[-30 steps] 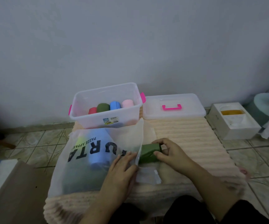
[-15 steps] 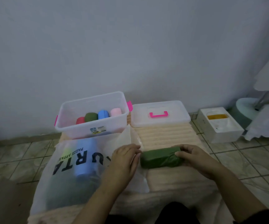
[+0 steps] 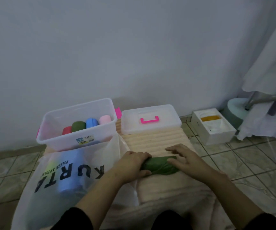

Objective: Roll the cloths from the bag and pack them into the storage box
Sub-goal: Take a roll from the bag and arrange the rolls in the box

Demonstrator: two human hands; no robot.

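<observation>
Green cloth [image 3: 160,165] lay crosswise on mat [image 3: 155,141]; left hand [image 3: 130,165] gripped its left end, right hand [image 3: 185,161] rested open-fingered on right end; box [image 3: 77,125] far-left

A green cloth [image 3: 160,166], rolled into a short log, lies crosswise on the ribbed cream mat. The translucent bag [image 3: 64,173] lies flat just left of it, a blue cloth showing through. The clear storage box [image 3: 77,125] stands open beyond the bag, holding red, green, blue and pink rolls in a row.
</observation>
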